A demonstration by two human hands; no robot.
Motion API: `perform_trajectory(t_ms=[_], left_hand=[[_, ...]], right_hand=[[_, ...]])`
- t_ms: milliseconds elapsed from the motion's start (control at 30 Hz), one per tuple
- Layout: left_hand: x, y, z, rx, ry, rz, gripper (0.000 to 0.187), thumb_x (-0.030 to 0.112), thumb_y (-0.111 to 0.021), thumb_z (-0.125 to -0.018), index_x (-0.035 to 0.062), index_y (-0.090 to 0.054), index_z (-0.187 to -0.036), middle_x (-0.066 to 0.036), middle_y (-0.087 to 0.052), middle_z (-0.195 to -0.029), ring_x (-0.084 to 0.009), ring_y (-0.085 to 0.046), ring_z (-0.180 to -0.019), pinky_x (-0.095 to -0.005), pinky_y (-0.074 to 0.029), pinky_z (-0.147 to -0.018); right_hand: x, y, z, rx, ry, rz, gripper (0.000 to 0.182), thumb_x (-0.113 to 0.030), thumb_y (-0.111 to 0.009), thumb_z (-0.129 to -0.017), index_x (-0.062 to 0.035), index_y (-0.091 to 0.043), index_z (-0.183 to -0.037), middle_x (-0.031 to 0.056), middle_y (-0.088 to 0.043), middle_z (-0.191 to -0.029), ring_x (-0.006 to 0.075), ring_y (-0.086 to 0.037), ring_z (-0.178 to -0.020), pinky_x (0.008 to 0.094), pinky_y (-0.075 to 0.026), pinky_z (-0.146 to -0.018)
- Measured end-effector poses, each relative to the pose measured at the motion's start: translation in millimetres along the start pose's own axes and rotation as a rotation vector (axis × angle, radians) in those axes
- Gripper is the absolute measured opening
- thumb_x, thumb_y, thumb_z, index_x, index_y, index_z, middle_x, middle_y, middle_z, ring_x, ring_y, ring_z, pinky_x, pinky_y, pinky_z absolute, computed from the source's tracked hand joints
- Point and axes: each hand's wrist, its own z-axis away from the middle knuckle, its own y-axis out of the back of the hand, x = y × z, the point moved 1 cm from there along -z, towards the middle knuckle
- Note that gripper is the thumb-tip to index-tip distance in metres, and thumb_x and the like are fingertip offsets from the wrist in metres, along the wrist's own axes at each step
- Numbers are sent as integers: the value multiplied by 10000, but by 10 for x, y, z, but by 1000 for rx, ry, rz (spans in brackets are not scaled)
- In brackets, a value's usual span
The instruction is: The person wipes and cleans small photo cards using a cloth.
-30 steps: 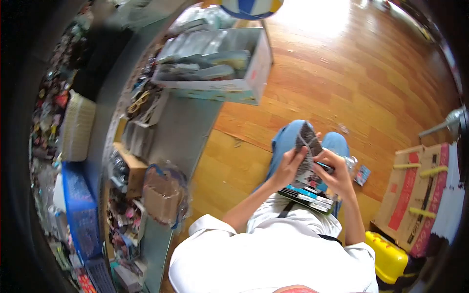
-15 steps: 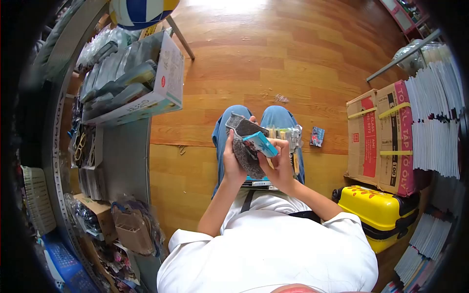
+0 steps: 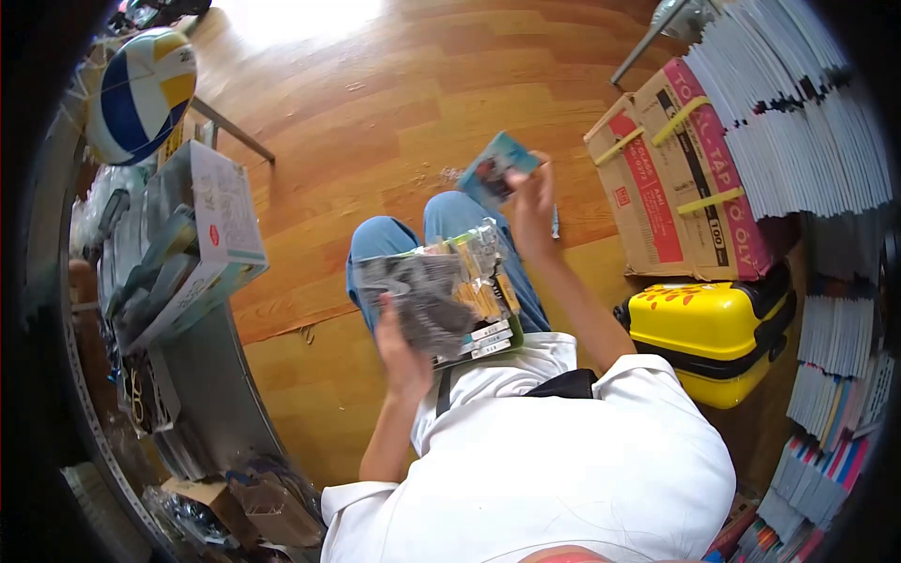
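A grey fabric pouch [image 3: 418, 300], blurred by motion, is gripped in my left hand [image 3: 404, 352] above my lap. Out over the floor beyond my right knee, my right hand [image 3: 533, 202] holds a blue packet [image 3: 496, 171] with a dark picture on it. Clear plastic packs with yellowish items [image 3: 479, 281] lie on my lap beside the pouch. Under them is a tray or box with white labels [image 3: 491, 340], partly covered.
On the left are a volleyball [image 3: 143, 97], a white carton of bagged goods [image 3: 225, 211] and a grey shelf edge [image 3: 221, 375]. To the right stand a cardboard box [image 3: 657, 188], a yellow case [image 3: 699, 328] and stacked notebooks [image 3: 798, 159].
My right hand has drawn the blue packet away from the pouch and moved it forward over the floor. The pouch stays in my left hand, now lower and flatter. The view has turned.
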Motion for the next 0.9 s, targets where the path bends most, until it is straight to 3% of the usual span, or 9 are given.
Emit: perform_trajectory(t_ms=[67,167,333,400,433,533,633,733,900], left_hand=[[251,232,-41,131,-121,17,484,415,-458,-985,61,-466,-1314,-84,-546,-1291,-218,-544,-1156,-389,-427,-1010],[658,657,-54,513,-251,74,449,398,-413,-993,92,-487,-1314,-75,-549,-1292,-242,-551,-1154,-412,-450,-1004],[796,1173,-25,557,-366,81,499,434,-448,-976,83,-470,-1330,-81,-551,-1282,-240,-539,-1168,-405,-438,-1020],[815,1158,-14,565,-344,64,499,437,-444,-977,87,-467,-1333,-79,-543,-1291,-241,-529,-1181,-407,-435,-1020],[804,1128,-18,568,-324,61,500,438,-442,-978,88,-465,-1334,-80,-536,-1300,-240,-523,-1187,-408,-432,-1022],[813,1062,-26,557,-330,41,500,443,-436,-979,88,-462,-1330,-83,-526,-1308,-238,-509,-1201,-408,-424,-1025],[794,943,-59,557,-318,44,498,439,-427,-983,87,-457,-1334,-83,-526,-1305,-240,-517,-1190,-405,-429,-1021],[733,914,-83,540,-285,53,481,420,-409,-991,89,-450,-1338,-85,-526,-1303,-246,-531,-1173,-409,-444,-1016],[687,988,-140,549,-246,25,490,420,-413,-986,83,-444,-1340,-90,-525,-1301,-252,-531,-1172,-414,-452,-1010]], right_hand=[[122,438,-262,137,71,-31,318,-210,-561,-926,-50,-417,-1159,87,-562,-1013,129,-577,-856,284,-480,-738],[761,1511,-365,327,108,318,329,-214,-561,-917,-39,-398,-1144,130,-571,-1020,182,-585,-858,325,-469,-761],[1605,2277,-147,333,74,716,316,-153,-533,-896,-43,-362,-1138,177,-557,-967,302,-592,-849,413,-456,-756],[1789,2277,-113,150,73,1143,276,-133,-476,-903,-27,-371,-1135,207,-517,-1029,365,-552,-895,487,-433,-797],[1817,2282,-104,177,-177,1340,297,-165,-507,-874,-46,-363,-1105,252,-509,-1029,422,-524,-929,496,-420,-825],[2132,2490,-149,402,-414,1449,384,-229,-596,-832,-65,-362,-1089,272,-496,-1039,408,-514,-978,503,-411,-852],[2310,2739,-79,373,-203,1309,492,-239,-680,-778,-71,-390,-1139,248,-488,-1030,390,-514,-1001,490,-420,-863],[2407,2922,20,311,-213,1214,529,-179,-719,-744,-91,-424,-1174,234,-480,-1052,413,-474,-1052,513,-404,-877],[2259,3027,61,339,-298,1273,462,-119,-741,-730,-113,-530,-1141,128,-511,-1048,320,-544,-998,407,-454,-867]])
